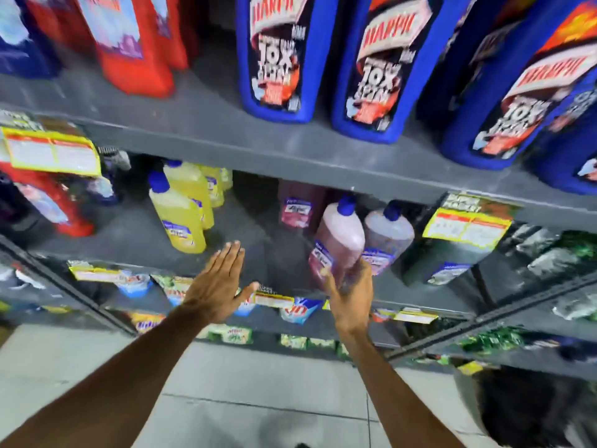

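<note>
My right hand [350,292] grips the lower part of a pink bottle [339,237] with a blue cap, tilted at the front of the middle grey shelf [290,163]. A purple-grey bottle [387,234] with a blue cap leans just right of it. My left hand [216,282] hovers with straight fingers in front of the bare stretch of that shelf, touching nothing. Yellow bottles [181,218] with blue caps stand to the left of it. Another pink bottle [297,205] stands deeper in the shelf.
Big blue bottles [277,59] and red bottles [135,46] fill the upper shelf. Yellow price tags [51,153] hang from the shelf edges. Sachets and packets [300,310] line the lower shelves. Dark green packs [549,253] sit at the right. Tiled floor [258,383] lies below.
</note>
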`<action>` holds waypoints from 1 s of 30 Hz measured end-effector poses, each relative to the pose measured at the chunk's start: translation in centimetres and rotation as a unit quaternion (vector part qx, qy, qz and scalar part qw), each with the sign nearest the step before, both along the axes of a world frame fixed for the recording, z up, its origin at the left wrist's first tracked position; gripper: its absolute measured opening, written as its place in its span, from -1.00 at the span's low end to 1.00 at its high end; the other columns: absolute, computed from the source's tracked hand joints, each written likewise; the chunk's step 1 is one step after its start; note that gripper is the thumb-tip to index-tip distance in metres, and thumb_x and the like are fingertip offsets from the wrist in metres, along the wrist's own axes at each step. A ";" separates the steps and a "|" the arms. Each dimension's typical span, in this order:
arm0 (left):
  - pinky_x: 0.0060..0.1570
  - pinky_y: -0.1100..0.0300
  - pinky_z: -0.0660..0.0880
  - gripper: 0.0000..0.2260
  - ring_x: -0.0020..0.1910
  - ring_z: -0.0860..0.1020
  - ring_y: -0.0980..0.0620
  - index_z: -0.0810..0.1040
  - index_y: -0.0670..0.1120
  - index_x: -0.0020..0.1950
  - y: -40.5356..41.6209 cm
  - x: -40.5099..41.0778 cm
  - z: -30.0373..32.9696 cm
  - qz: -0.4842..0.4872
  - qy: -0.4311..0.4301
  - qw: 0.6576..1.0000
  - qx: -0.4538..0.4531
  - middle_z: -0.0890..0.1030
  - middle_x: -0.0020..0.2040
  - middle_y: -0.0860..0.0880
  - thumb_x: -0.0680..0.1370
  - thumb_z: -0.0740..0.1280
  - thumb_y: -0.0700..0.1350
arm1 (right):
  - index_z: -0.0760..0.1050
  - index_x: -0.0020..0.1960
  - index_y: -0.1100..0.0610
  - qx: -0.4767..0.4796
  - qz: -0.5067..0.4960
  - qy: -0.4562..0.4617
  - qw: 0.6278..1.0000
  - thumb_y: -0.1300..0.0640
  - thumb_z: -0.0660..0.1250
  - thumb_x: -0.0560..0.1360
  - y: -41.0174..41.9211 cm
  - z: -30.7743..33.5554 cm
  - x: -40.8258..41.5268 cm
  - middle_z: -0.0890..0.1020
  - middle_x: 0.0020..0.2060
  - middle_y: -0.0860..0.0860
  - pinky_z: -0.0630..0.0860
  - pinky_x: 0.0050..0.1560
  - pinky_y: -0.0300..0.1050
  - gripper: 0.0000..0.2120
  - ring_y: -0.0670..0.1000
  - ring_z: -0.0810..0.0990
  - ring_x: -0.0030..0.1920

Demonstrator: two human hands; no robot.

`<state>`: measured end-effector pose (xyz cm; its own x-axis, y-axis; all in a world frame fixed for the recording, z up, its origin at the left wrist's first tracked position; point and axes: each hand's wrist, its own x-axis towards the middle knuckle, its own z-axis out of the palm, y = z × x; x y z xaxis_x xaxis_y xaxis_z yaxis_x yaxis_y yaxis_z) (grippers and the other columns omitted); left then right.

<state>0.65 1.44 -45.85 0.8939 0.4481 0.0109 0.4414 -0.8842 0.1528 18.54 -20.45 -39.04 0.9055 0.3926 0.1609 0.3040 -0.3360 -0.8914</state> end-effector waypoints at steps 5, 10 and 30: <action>0.55 -0.22 0.25 -0.09 0.58 0.29 -0.34 0.25 -0.39 0.56 1.8 1.5 -4.0 0.010 0.033 0.999 -0.041 0.26 0.59 -0.39 0.64 -0.13 0.41 | 0.45 0.36 0.11 -0.003 -0.008 0.062 0.998 0.07 0.63 0.44 1.7 -3.9 1.4 0.68 0.20 0.05 0.60 0.21 -0.13 -0.42 0.03 0.68 0.13; 0.63 -0.14 0.08 -0.10 0.66 0.10 -0.27 0.06 -0.34 0.63 2.3 2.0 -5.1 0.007 0.022 0.999 -0.041 0.08 0.66 -0.34 0.62 -0.07 0.40 | 0.41 0.38 0.13 -0.005 -0.020 0.076 0.997 0.04 0.61 0.46 2.6 -5.7 1.3 0.69 0.23 0.06 0.58 0.17 -0.12 -0.39 0.10 0.69 0.14; 0.64 -0.04 -0.04 -0.09 0.69 -0.04 -0.18 -0.09 -0.23 0.68 2.3 1.8 -6.2 0.031 0.010 0.999 -0.037 -0.04 0.70 -0.24 0.60 -0.16 0.45 | 0.45 0.43 0.07 -0.056 0.171 0.126 0.976 0.04 0.64 0.42 7.2 -7.2 4.0 0.69 0.26 0.03 0.65 0.28 0.18 -0.34 0.05 0.70 0.21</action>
<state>2.46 3.70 -52.01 0.8643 0.5013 -0.0424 0.4985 -0.8419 0.2066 22.50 -13.27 -46.24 0.7232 0.6816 -0.1111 0.1919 -0.3528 -0.9158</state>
